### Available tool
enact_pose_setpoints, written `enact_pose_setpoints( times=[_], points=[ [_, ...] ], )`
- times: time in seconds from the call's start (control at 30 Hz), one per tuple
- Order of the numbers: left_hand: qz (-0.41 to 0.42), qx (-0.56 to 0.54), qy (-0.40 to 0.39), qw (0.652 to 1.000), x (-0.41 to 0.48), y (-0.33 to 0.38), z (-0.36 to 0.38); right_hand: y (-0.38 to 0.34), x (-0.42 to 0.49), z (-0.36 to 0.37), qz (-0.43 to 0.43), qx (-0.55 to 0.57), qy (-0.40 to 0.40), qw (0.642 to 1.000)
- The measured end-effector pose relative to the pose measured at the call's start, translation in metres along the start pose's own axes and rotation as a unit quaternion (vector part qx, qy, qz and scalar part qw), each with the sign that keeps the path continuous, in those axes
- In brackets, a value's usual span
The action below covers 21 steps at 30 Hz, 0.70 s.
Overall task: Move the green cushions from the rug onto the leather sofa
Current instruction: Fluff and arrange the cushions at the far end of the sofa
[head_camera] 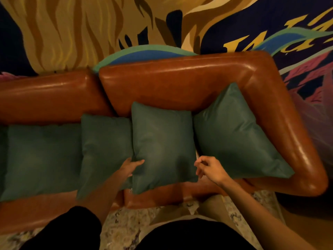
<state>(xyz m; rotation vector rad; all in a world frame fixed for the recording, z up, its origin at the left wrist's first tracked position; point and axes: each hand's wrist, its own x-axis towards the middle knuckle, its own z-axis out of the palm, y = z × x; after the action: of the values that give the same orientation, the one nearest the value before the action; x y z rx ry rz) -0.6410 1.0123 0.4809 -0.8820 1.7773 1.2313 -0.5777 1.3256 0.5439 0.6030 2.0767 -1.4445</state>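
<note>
Cushions [163,141] on leather sofa [180,78], left hand [131,167] touching 1, right hand [210,169] loosely curled

One head-worn wide-angle view looked forward and steeply down from above the front edge of the leather sofa [180,83], close in, with the lens bowing its straight edges. The seat with the green cushions [162,141] filled the middle, the painted wall [72,33] ran along the top, and a strip of rug [122,226] sat at the bottom. The left hand [132,167] and right hand [210,168] reached in from the bottom edge, near the lens.
</note>
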Motion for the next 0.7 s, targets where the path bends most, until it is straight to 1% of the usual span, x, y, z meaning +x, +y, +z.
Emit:
enact_pose_setpoints(
  times=[0.03,0.1,0.17,0.2,0.27,0.33,0.43,0.5,0.57,0.63,0.7],
  points=[
    [-0.005,-0.007,-0.008,1.000,0.007,0.000,-0.001,-0.001,0.000,0.004,0.001,-0.005,-0.004,1.000],
    [-0.004,0.027,0.017,0.999,0.015,0.002,-0.003,-0.007,0.000,0.012,0.001,-0.016,-0.011,1.000],
    [0.008,0.103,0.047,0.994,0.032,-0.002,-0.006,-0.013,0.001,0.020,0.002,-0.028,-0.020,0.999],
    [0.029,0.147,0.053,0.987,0.028,0.000,-0.005,-0.015,0.002,0.024,0.003,-0.033,-0.022,0.999],
    [0.083,0.241,0.043,0.966,0.026,0.005,-0.001,-0.019,0.004,0.030,0.002,-0.042,-0.031,0.999],
    [0.138,0.327,0.014,0.935,0.014,0.014,0.009,-0.017,0.006,0.037,0.001,-0.060,-0.047,0.997],
    [0.210,0.400,0.012,0.892,-0.004,0.026,0.024,-0.016,0.007,0.040,0.006,-0.071,-0.052,0.996],
    [0.252,0.381,0.016,0.890,-0.017,0.033,0.033,-0.013,0.007,0.038,0.014,-0.061,-0.045,0.997],
    [0.273,0.329,0.004,0.904,-0.024,0.039,0.038,-0.006,0.007,0.035,0.045,-0.029,-0.020,0.998],
    [0.285,0.265,-0.015,0.921,-0.031,0.048,0.036,0.001,0.007,0.029,0.077,0.025,0.034,0.996],
    [0.290,0.206,-0.009,0.935,-0.037,0.060,0.029,0.016,0.005,0.021,0.120,0.019,0.112,0.986]
  ],
)
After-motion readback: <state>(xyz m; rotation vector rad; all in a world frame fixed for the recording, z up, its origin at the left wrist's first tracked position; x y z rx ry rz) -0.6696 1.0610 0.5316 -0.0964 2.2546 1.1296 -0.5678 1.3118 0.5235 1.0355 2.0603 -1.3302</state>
